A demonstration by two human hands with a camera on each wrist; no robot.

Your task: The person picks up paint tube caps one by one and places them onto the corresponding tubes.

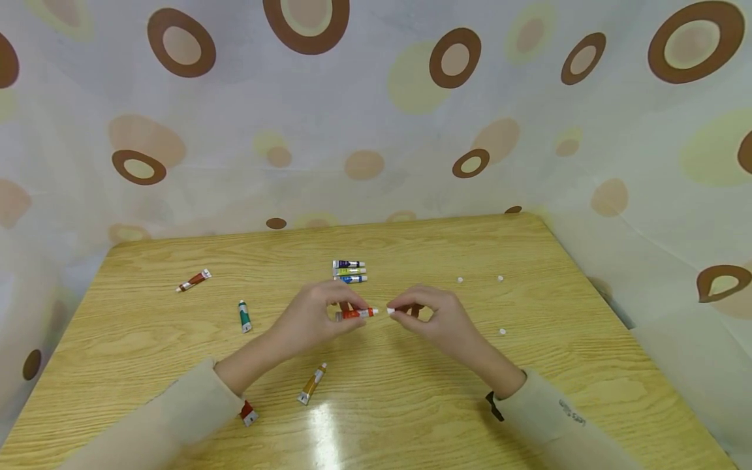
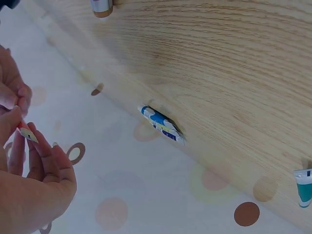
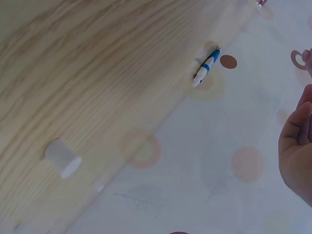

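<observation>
Over the middle of the table, my left hand (image 1: 308, 318) pinches a red-orange paint tube (image 1: 355, 314) between thumb and fingers, its white nozzle pointing right. Just across a small gap, the right hand (image 1: 439, 318) holds a small white cap (image 1: 390, 311) by its fingertips. In the left wrist view the crimped end of the tube (image 2: 29, 134) sticks out of the left hand (image 2: 36, 190). The right wrist view catches only part of the right hand (image 3: 298, 146) at its edge; the cap is hidden there. Behind the left hand lie purple (image 1: 349, 264), yellow-green (image 1: 350, 271) and blue (image 1: 354, 279) tubes, side by side.
White caps lie on the right of the table (image 1: 564, 365): two farther back (image 1: 460, 280) (image 1: 501, 278), one nearer (image 1: 502, 331). To the left are a brown-red tube (image 1: 194, 281), a green tube (image 1: 244, 316) and an ochre tube (image 1: 312, 384). A dark red tube (image 1: 249, 414) is partly under the left sleeve.
</observation>
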